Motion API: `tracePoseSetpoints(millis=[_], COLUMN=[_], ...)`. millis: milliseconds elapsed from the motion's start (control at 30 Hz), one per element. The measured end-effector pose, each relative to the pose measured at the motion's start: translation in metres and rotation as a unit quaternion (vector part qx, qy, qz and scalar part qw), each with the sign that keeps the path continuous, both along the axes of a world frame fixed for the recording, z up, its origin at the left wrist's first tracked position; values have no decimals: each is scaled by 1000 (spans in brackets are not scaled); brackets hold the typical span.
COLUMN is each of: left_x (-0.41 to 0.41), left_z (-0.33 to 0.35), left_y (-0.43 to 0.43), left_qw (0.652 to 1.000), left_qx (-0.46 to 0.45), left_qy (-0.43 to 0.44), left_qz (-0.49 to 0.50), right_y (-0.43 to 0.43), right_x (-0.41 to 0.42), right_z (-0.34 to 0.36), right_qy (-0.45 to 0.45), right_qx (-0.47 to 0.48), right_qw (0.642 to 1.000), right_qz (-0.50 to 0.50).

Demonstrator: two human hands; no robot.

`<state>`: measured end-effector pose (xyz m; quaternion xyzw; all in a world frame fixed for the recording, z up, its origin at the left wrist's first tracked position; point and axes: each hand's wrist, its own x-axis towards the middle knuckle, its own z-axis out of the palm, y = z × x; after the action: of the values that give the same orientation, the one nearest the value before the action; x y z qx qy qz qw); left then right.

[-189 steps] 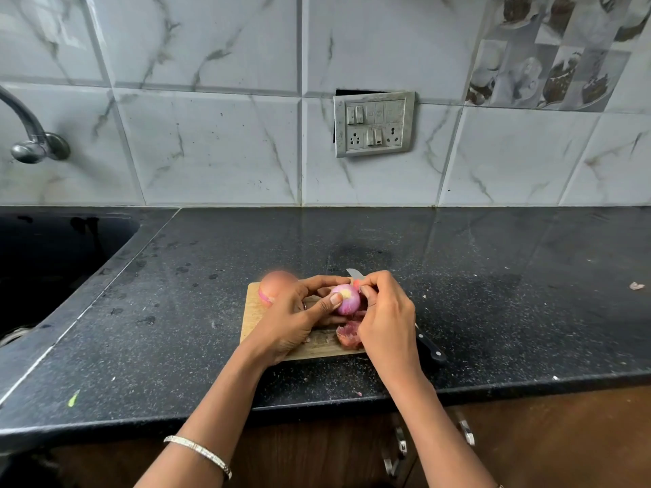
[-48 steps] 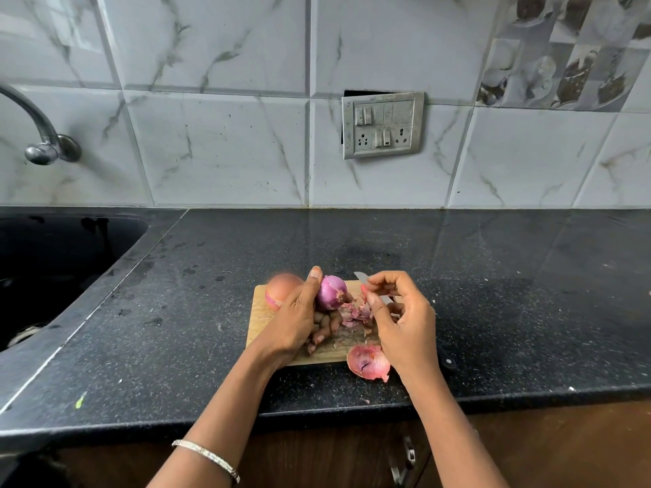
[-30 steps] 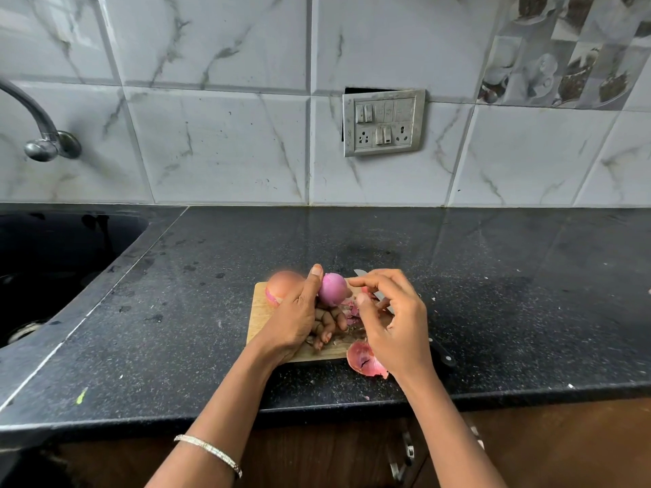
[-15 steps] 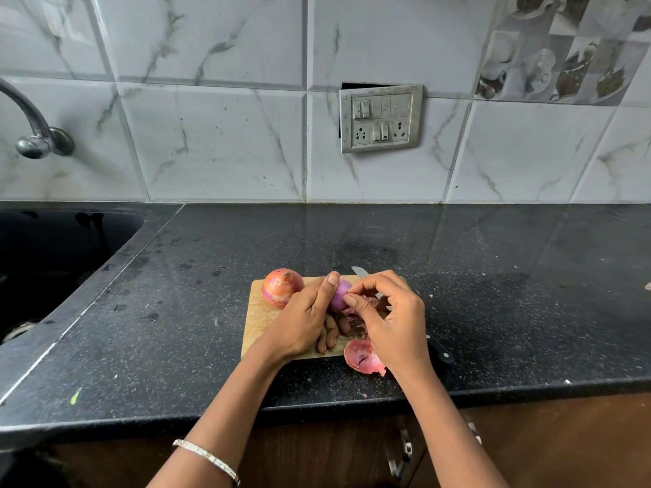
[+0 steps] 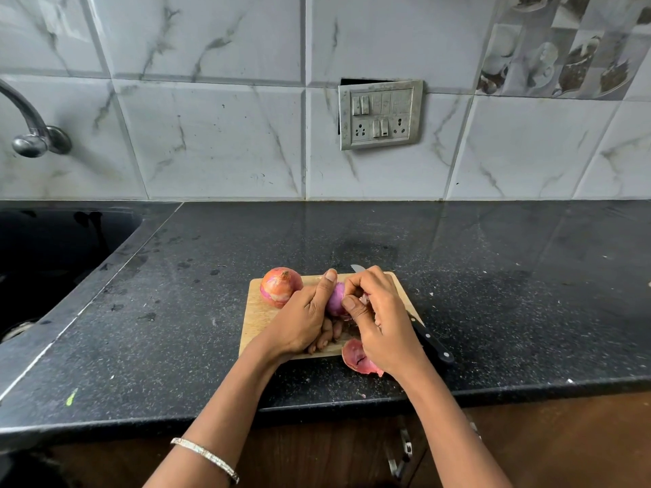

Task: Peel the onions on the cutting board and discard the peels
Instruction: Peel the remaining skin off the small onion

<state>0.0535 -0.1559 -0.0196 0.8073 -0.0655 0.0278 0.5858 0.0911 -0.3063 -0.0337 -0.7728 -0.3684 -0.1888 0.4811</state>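
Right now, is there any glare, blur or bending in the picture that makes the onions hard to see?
Head view: the wide lens bows the tile lines and the counter edge; soft glare lies on the counter's far part, none on the board. The whole onion is sharp. Both hands cover most of the onion being peeled.

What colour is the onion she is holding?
Purple-pink, its outer skin mostly off. The held onion shows best in the head view, between both hands.

Unpeeled onion (image 5: pixel 280 287) on board (image 5: pixel 260 318) left; knife (image 5: pixel 428 341) right.
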Motion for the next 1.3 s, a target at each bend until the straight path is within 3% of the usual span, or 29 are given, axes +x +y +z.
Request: tracePoseSetpoints(millis=[233,400,600,767,933,1100,1300], left_x=[-1,-2,0,4,3,4,0], left_z=[0,1,2,0,0,1,1], left_y=[2,3,6,10,11,10,12], left_qw=[997,988,980,971,968,964,961], left_qx=[-67,-153,-194,-237,-250,-261,-270], left_qy=[25,29,32,38,35,42,41], left_qz=[15,24,6,-14,-7,11,29], right_y=[-4,-8,-8,-5,-10,-5,2], right_x=[-6,-2,-4,-7,-20,-42,-31], right_z=[7,2,2,2,7,2,-1], right_qy=[73,86,28,5,-90,-157,-121], right_qx=[61,105,77,95,93,5,-10], right_qw=[994,990,990,989,984,985,984], right_qz=[55,-27,-113,-115,-120,-74,-129])
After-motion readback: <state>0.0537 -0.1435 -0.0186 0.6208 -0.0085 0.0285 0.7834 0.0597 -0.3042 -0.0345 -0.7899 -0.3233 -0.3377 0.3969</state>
